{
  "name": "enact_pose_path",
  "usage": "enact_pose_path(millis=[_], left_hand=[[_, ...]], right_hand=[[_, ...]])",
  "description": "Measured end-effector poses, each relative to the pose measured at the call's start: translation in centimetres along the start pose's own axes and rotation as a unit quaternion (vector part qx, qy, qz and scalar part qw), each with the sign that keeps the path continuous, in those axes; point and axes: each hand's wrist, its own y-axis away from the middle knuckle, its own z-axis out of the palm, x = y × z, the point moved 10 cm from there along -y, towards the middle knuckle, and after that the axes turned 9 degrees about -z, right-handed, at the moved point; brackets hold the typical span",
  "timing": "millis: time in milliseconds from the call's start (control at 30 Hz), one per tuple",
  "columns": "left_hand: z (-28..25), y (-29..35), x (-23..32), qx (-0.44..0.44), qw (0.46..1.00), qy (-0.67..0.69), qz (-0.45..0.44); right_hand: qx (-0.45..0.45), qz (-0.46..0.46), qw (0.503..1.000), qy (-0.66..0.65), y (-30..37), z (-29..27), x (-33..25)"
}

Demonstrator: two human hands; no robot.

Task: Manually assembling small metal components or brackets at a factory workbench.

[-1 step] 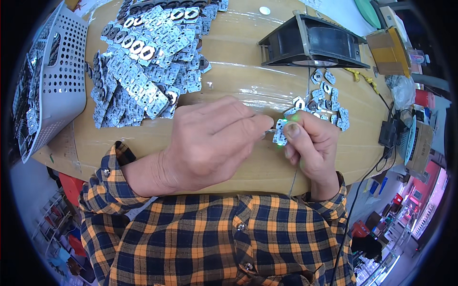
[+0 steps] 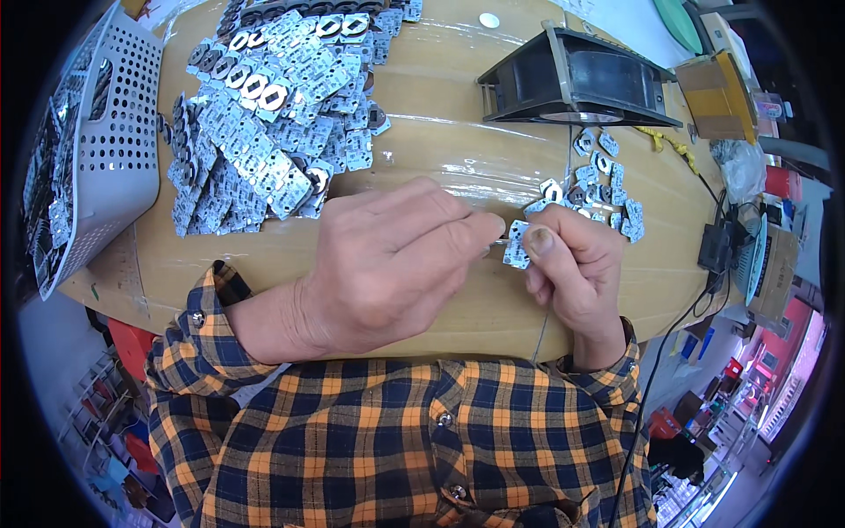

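A small white circuit board [image 2: 517, 245] with dark components is pinched between the thumb and fingers of my right hand [image 2: 572, 264]. My left hand [image 2: 392, 255] is closed, its thumb and fingertips pressed together close to the board's left edge. A thin metallic bit shows between those fingertips and the board; what it belongs to is hidden. Just beyond my right hand lie several loose circuit boards [image 2: 616, 195], some with round metal parts. A large heap of joined circuit-board panels [image 2: 277, 167] covers the table to the far left of my hands.
A grey perforated basket [image 2: 119, 132] filled with boards stands at the left. On the far right of the wooden table [image 2: 431, 97] are a black fan-like unit [image 2: 616, 79], a yellow cord [image 2: 669, 141] and a cardboard box [image 2: 717, 97]. A black cable [image 2: 656, 378] hangs over the right edge.
Green lights that glowed on the board in my right hand are now dark. Both hands stay in nearly the same place.
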Motion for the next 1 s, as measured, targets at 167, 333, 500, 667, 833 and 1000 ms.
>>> enact_pose_path(millis=[167, 333, 500, 667, 833, 1000], left_hand=[[-0.3, 0.0, 0.1, 0.014, 1.000, 0.004, -0.012], [-0.6, 0.0, -0.2, 0.008, 1.000, 0.024, -0.018], [0.4, 0.4, 1.7, -0.020, 0.998, -0.005, 0.059], [0.9, -0.2, -2.5, -0.037, 0.969, 0.160, -0.183], [2.1, -0.3, -2.6, -0.126, 0.928, 0.260, -0.235], [2.1, -0.1, -2.8, -0.136, 0.915, 0.279, -0.258]], right_hand=[[0.014, 0.015, 0.999, -0.031, -0.2, 0.0, 0.3], [0.022, 0.004, 0.999, -0.030, -0.2, 0.2, 0.1], [0.080, -0.058, 0.992, 0.081, -0.1, -1.3, -0.9], [0.068, -0.243, 0.922, 0.293, 0.1, -1.2, -5.0], [-0.005, -0.205, 0.971, 0.124, 0.4, -0.6, -3.6], [-0.019, -0.153, 0.985, 0.084, 0.4, -1.1, -3.7]])
